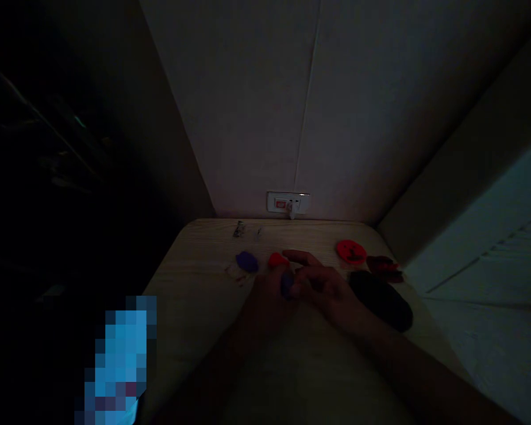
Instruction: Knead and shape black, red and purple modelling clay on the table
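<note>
The scene is very dim. My left hand and my right hand meet over the middle of a light wooden table. Both pinch a small bluish-purple lump between their fingers. A red lump lies just beyond the fingers, touching or nearly touching my right fingertips. A purple lump rests on the table to the left of it. A flat red disc with dark marks lies at the right back.
A dark oblong object lies right of my right hand, with dark red pieces behind it. Small metallic bits sit near the back edge. A wall socket is above the table. Walls close in on both sides.
</note>
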Tool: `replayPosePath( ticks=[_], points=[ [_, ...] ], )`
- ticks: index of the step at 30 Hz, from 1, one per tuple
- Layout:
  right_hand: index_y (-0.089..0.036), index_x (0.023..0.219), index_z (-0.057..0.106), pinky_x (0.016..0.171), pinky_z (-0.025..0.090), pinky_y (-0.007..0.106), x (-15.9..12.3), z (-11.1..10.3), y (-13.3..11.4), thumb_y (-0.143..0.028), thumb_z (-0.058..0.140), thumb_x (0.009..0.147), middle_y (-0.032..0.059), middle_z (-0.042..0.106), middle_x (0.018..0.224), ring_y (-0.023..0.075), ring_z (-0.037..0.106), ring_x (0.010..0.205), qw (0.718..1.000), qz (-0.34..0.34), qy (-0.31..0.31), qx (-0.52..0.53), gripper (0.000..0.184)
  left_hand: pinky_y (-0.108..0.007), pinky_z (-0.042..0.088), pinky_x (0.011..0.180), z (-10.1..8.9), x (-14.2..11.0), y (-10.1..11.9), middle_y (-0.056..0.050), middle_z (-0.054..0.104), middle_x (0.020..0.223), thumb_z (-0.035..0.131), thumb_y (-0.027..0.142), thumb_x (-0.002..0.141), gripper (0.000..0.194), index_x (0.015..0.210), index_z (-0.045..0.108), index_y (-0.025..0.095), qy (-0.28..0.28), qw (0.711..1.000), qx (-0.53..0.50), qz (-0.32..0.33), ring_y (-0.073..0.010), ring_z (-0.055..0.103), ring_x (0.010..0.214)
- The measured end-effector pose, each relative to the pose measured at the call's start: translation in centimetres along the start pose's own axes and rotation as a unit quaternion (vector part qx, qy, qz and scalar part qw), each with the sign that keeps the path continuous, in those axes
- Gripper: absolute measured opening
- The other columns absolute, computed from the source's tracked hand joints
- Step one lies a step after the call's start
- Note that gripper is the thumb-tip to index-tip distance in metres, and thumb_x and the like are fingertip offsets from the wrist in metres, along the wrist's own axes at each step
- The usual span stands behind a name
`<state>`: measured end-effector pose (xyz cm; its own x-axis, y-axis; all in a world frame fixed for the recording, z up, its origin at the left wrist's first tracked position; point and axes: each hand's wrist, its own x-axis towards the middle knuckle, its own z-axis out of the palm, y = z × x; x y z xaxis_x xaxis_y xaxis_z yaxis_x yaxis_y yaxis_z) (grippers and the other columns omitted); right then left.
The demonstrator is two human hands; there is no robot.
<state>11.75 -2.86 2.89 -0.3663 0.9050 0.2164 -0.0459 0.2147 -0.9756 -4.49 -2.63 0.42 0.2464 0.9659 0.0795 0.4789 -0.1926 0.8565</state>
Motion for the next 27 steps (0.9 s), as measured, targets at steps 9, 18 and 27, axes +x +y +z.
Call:
replayPosePath(
  ticks=[9,18,27],
  points=[
    [-0.024,0.082,0.071,0.110,0.039,0.048,0.1,-0.9,0.1,-0.034,0.069,0.091,0.0090,0.055,0.138,0.0294,0.054,0.128,0.993,-0.041,0.031,-0.110,0.014,-0.026,0.040,0.049,-0.6,0.2,0.1,0.003,0.059,0.067,0.072,0.035,0.071,0.035,0.096,0.055,0.019,-0.103,0.956,-0.260,-0.089,-0.0133,0.055,0.052],
    [-0.024,0.081,0.071,0.111,0.039,0.045,0.6,-1.6,1.0,-0.034,0.072,0.088,0.0064,0.054,0.141,0.0287,0.052,0.131,0.999,0.020,0.020,-0.029,0.013,-0.018,0.036,0.033,0.1,0.5,0.0,0.004,0.058,0.081,0.062,0.042,0.082,0.032,0.102,0.050,0.021,-0.103,0.882,-0.445,-0.114,-0.0060,0.048,0.041],
    [-0.025,0.087,0.071,0.107,0.041,0.048,0.6,-1.4,1.1,-0.028,0.077,0.083,0.0085,0.060,0.131,0.0289,0.057,0.123,0.973,-0.094,0.050,-0.207,0.008,-0.020,0.028,0.043,0.6,-0.1,-0.8,0.006,0.048,0.059,0.063,0.036,0.083,0.041,0.121,0.058,0.023,-0.065,0.933,-0.345,-0.082,-0.0086,0.040,0.045]
  ],
)
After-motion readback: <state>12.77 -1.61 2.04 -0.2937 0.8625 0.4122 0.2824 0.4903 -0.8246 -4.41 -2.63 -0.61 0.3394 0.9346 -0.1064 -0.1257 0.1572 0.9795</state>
